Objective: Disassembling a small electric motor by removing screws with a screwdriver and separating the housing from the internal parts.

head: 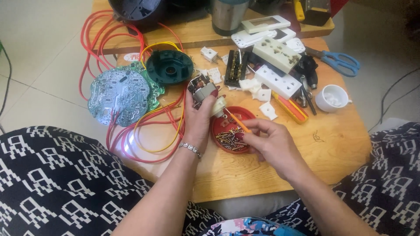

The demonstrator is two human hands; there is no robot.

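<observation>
The small wooden table is crowded along its far half and bare only on the near strip, in front of the person's knees and toward the right corner. On the left, the red wires loop out past the table edge over the floor tiles, and the round circuit board overhangs that side, so little free room remains there. The dark green housing sits just behind the board. At the far right, the blue scissors lie near the edge, with the white cup just nearer. The white sockets and loose white pieces fill the middle. The left hand is closed around a small motor, holding it upright above the table between the wires and the red lid; the fingers wrap its lower body, with a white part at its right side. The right hand pinches an orange screwdriver between thumb and fingertips, fingers narrow, its tip pointing up-left to the motor's base. This hand hovers over the lid's right rim, and the lid holds a heap of screws. Both forearms cross the near table edge.
</observation>
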